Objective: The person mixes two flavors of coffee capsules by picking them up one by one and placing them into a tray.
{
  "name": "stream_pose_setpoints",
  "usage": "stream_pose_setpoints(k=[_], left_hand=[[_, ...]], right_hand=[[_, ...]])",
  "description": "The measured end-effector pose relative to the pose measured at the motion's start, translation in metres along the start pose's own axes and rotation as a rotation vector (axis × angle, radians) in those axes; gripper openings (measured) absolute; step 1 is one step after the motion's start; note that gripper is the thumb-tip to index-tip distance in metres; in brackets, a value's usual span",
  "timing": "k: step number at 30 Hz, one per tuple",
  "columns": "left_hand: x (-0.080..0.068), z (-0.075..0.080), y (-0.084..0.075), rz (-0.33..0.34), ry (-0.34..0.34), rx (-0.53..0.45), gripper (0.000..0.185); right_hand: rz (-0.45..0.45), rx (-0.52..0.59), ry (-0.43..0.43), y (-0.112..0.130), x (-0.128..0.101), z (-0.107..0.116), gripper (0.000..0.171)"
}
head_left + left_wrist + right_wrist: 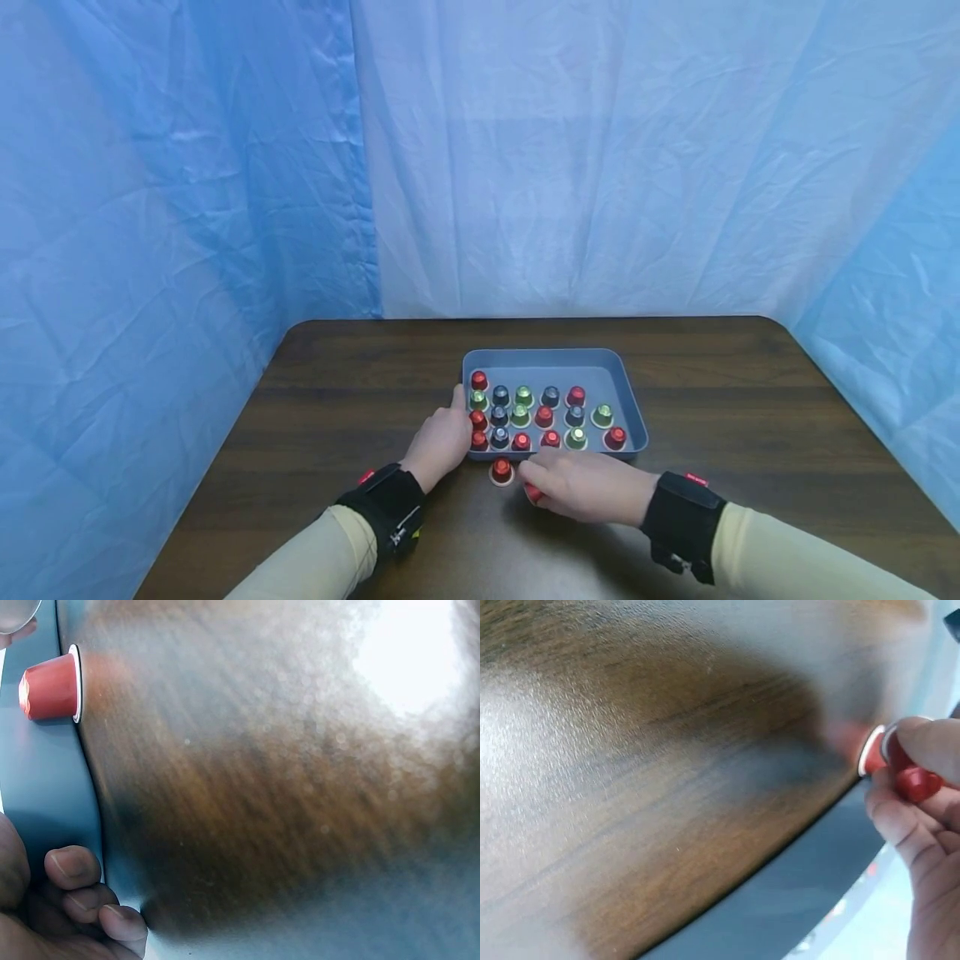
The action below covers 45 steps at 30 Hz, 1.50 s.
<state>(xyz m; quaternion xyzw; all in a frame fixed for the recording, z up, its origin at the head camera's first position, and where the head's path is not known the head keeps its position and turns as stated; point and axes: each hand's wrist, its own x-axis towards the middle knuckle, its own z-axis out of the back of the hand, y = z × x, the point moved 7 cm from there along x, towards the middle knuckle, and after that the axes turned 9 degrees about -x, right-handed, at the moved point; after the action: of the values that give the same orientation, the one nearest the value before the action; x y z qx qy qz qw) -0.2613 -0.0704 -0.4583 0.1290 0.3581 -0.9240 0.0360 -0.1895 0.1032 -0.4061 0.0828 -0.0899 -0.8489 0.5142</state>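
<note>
Blue sheets are hanging around a dark wooden table (pixel 337 400), and I am watching two hands working at a grey tray (pixel 626 396) of capsules.

The left hand (pixel 442 437) is resting with relaxed fingers against the tray's left edge, probably steadying it, while the right hand (pixel 588 487) is pinching a red capsule (pixel 907 769) just before the tray's near rim; a second red capsule (pixel 501 471) is standing beside.

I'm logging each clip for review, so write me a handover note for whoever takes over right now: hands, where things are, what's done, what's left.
Left hand: rests against the left wall of the grey tray, holding nothing.
Right hand: pinches a red capsule, just in front of the tray.
Another red capsule stands on the wooden table, outside the tray's front edge.
Done: rows of red, green and dark capsules stand in the tray.
Left: two red capsules are outside; the tray's right and far parts are bare.
</note>
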Motion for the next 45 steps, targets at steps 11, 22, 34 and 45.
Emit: stream_pose_setpoints(k=[11, 22, 34, 45], left_hand=[[0.005, -0.003, -0.001, -0.007, -0.013, 0.066, 0.066], [0.004, -0.002, -0.001, -0.003, -0.017, 0.049, 0.068], [0.001, -0.001, -0.001, -0.012, -0.010, 0.025, 0.069], [0.000, 0.000, -0.001, -0.012, -0.007, 0.025, 0.069]], right_hand=[[0.059, -0.125, -0.011, 0.005, -0.004, 0.015, 0.028], [0.039, -0.096, -0.010, 0.002, -0.004, 0.031, 0.021], [0.048, -0.193, -0.030, -0.006, -0.003, 0.054, 0.029], [-0.006, -0.205, -0.063, -0.034, -0.002, 0.067, 0.024]])
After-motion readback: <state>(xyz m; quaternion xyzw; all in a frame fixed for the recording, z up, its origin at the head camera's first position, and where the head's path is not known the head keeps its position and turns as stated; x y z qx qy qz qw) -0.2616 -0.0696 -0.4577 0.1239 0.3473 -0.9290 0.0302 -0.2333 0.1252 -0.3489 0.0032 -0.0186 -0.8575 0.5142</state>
